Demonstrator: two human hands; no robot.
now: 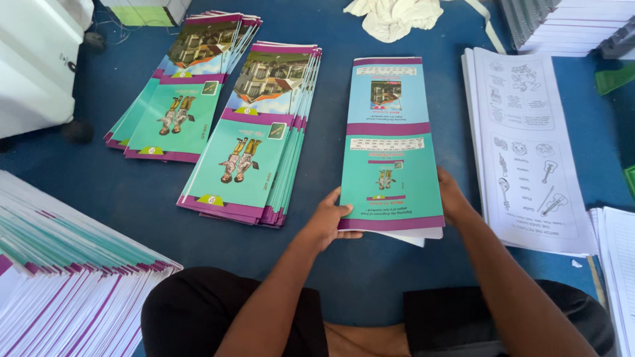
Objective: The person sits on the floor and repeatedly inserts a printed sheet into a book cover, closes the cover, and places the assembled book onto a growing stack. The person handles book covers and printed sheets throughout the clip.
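Note:
A teal and purple booklet cover (390, 142) lies flat on white inner pages on the blue floor mat (99, 178), straight ahead of me. My left hand (329, 221) grips its near left corner, thumb on top. My right hand (452, 197) holds the near right edge, fingers partly under the cover. White page edges stick out below the cover at its near right corner.
Two fanned stacks of the same covers (254, 142) (178, 92) lie to the left. A big pile of covers (59, 277) sits at the near left. Stacks of white printed sheets (526, 145) lie to the right. A crumpled white cloth (393, 16) is at the far edge.

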